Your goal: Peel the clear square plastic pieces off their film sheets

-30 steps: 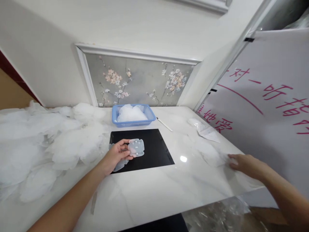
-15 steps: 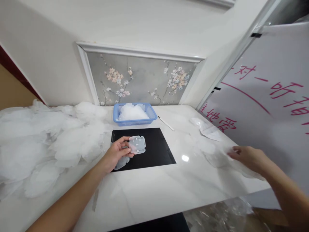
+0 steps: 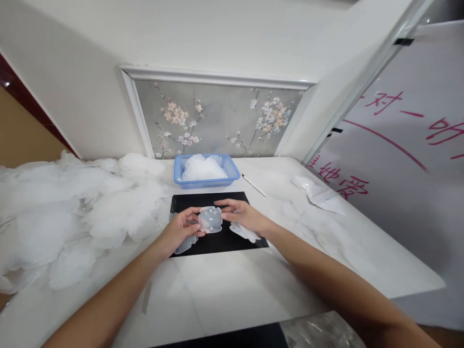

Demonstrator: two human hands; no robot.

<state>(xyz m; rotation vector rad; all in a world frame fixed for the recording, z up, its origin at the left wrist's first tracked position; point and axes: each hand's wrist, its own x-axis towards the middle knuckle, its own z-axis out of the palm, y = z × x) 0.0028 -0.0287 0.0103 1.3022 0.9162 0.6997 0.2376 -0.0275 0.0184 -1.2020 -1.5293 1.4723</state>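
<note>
Between the thumb and fingers of my left hand (image 3: pixel 184 227) is a small translucent plastic piece (image 3: pixel 210 220) with scalloped edges and several pale dots on its face. My right hand (image 3: pixel 243 215) has its fingertips at that piece's right edge, one finger stretched out above. A whitish translucent piece (image 3: pixel 244 233) shows below my right palm; whether the hand grips it is hidden. Under my left hand, another clear scalloped piece (image 3: pixel 186 244) lies on the left part of the black mat (image 3: pixel 217 245).
A heap of whitish translucent pieces (image 3: pixel 119 208) covers the table's left side. Behind the mat stands a blue basket (image 3: pixel 206 183) holding similar white material. A white pen-like tool (image 3: pixel 254 185) and a clear plastic bag (image 3: pixel 321 197) lie to the right. A whiteboard (image 3: pixel 398 135) borders the right edge.
My right hand has come in from the far right of the table to the held piece. A whitish piece now shows beneath it over the mat. My left hand keeps its hold.
</note>
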